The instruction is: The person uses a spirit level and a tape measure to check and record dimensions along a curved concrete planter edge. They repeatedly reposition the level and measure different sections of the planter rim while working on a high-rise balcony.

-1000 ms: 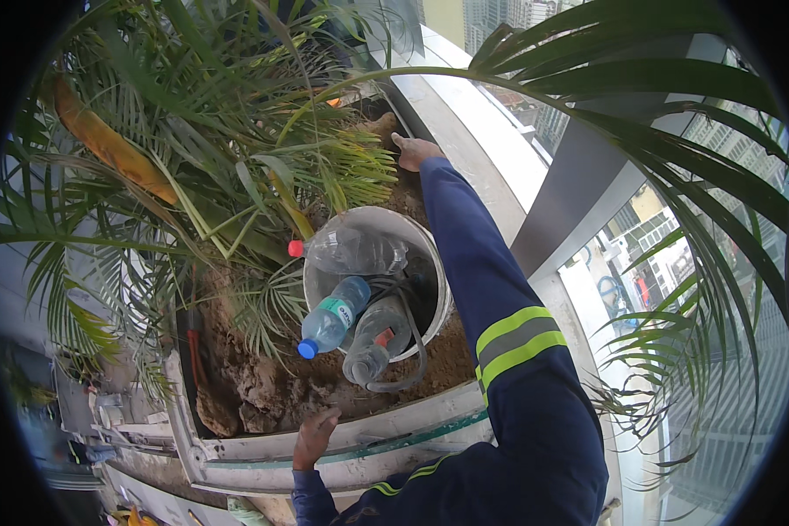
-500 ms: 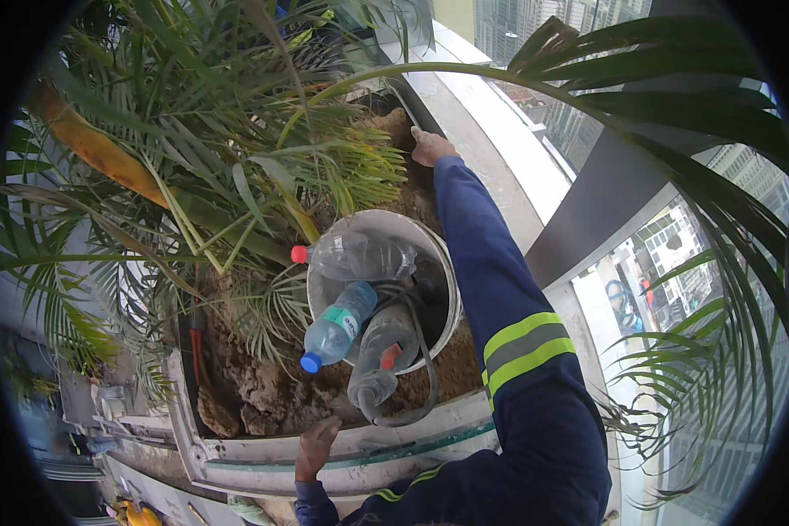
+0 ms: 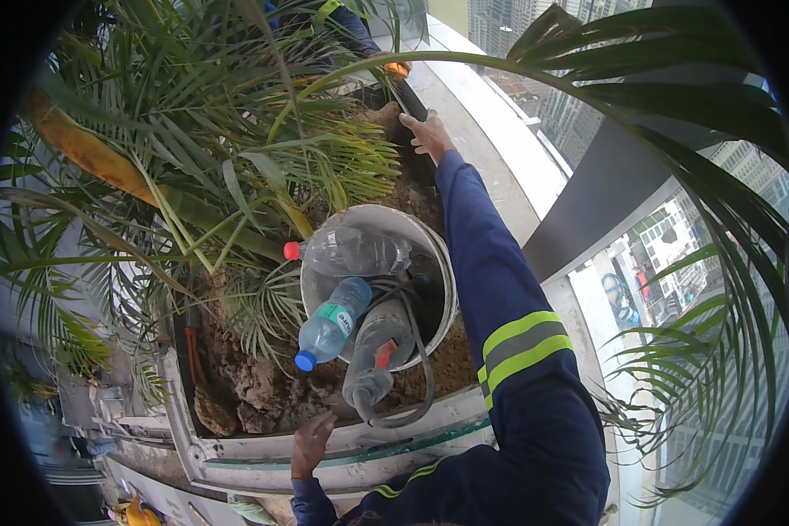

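My right hand (image 3: 430, 136) reaches far along the right side of the planter, fingers apart. It is at the lower end of a dark bar (image 3: 410, 100); I cannot make out a grip on it. A co-worker's orange-gloved hand (image 3: 398, 68) is at the bar's upper end. My left hand (image 3: 311, 445) lies at the planter's near rim (image 3: 263, 472), fingers stretched out, holding nothing. Between my arms a white bucket (image 3: 451, 302) holds a clear bottle with a red cap (image 3: 357, 252), a blue-capped bottle (image 3: 335, 323), and a clear bottle with a grey hose (image 3: 384, 340).
Palm fronds (image 3: 228, 131) crowd the left and overhang the right. Brown soil (image 3: 267, 399) fills the planter, with a red-handled tool (image 3: 194, 355) at its left edge. A white ledge (image 3: 500, 131) and a grey slanted beam (image 3: 600, 206) border the right, with buildings far below.
The co-worker's sleeve and orange glove have come into view at the top, with the dark bar. My right hand has opened its fingers and shifted slightly; my left hand has barely moved.
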`<state>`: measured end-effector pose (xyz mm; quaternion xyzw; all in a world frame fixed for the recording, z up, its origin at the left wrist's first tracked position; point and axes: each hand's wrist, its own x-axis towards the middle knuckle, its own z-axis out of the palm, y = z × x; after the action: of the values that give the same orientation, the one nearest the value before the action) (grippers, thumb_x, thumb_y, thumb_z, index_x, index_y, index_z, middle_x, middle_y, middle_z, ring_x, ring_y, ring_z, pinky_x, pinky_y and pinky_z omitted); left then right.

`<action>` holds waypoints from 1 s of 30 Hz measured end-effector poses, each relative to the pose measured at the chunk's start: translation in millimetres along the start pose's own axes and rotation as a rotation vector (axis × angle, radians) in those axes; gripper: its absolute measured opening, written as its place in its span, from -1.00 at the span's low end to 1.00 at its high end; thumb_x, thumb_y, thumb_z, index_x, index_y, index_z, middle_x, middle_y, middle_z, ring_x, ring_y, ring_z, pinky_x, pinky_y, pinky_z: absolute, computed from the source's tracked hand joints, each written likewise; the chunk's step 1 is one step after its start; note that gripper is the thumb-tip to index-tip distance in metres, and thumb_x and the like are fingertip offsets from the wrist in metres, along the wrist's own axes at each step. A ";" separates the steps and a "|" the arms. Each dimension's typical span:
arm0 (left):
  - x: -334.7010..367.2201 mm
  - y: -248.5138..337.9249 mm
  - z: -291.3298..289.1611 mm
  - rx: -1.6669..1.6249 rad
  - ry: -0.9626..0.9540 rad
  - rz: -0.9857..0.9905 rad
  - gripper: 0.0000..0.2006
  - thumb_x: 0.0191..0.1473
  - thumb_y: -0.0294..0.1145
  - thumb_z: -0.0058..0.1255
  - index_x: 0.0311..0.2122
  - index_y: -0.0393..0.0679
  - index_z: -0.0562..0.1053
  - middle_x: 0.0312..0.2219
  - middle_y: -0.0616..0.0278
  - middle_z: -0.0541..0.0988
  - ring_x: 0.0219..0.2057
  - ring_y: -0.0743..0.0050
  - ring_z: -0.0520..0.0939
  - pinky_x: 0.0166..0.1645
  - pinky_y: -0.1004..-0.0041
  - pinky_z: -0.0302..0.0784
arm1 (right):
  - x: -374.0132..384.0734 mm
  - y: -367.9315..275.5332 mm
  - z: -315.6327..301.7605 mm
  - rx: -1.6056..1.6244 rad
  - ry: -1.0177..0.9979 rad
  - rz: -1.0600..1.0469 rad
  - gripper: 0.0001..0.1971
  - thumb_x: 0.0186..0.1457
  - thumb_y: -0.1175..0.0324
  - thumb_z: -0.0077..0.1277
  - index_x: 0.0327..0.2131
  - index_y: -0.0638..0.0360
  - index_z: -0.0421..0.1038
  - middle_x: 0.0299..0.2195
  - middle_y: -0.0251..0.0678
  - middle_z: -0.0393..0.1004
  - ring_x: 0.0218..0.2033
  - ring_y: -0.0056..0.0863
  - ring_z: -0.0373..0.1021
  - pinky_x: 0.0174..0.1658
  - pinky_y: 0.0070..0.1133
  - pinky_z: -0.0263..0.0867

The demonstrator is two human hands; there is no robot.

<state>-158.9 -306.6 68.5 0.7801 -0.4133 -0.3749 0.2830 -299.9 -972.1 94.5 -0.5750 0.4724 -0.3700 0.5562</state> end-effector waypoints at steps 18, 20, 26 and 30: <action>13.4 -11.1 3.5 -0.018 0.010 0.033 -0.66 0.27 -0.40 0.09 0.07 -0.37 0.50 -0.07 -0.08 0.66 0.01 0.25 0.66 0.12 0.36 0.52 | 28.5 35.2 -40.9 0.473 0.402 -0.157 -0.42 -0.08 0.38 0.33 -0.02 0.39 0.29 -0.17 -0.03 0.48 -0.34 -0.26 0.57 -0.38 -0.45 0.54; -6.6 -10.8 -1.5 0.001 0.029 -0.006 -0.65 0.26 -0.39 0.09 0.08 -0.36 0.49 -0.06 -0.07 0.66 0.02 0.26 0.65 0.12 0.36 0.51 | -20.4 19.6 -16.4 0.375 0.302 -0.055 -0.50 -0.01 0.42 0.22 0.00 0.40 0.32 -0.20 -0.07 0.50 -0.24 -0.32 0.58 -0.35 -0.52 0.49; -11.7 13.6 9.0 -0.214 -0.228 0.147 -0.61 0.25 -0.36 0.10 0.12 -0.34 0.46 -0.01 -0.02 0.61 0.04 0.25 0.63 0.11 0.37 0.51 | -219.3 -19.1 -85.4 0.124 0.179 -0.286 -0.49 0.05 0.29 0.17 0.04 0.36 0.36 -0.19 -0.12 0.50 -0.25 -0.43 0.52 -0.29 -0.55 0.43; -11.0 44.0 33.2 -0.508 -0.486 0.132 -0.54 0.28 -0.22 0.08 0.16 -0.32 0.43 0.00 -0.04 0.59 0.04 0.17 0.63 0.08 0.30 0.57 | -393.3 -22.8 -94.4 0.195 0.233 -0.220 -0.52 0.10 0.29 0.19 0.04 0.34 0.35 -0.17 -0.17 0.47 -0.21 -0.48 0.45 -0.12 -0.53 0.42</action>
<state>-209.3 -323.5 86.9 0.5445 -0.4114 -0.6213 0.3851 -496.7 -625.4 166.5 -0.5196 0.4300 -0.5367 0.5070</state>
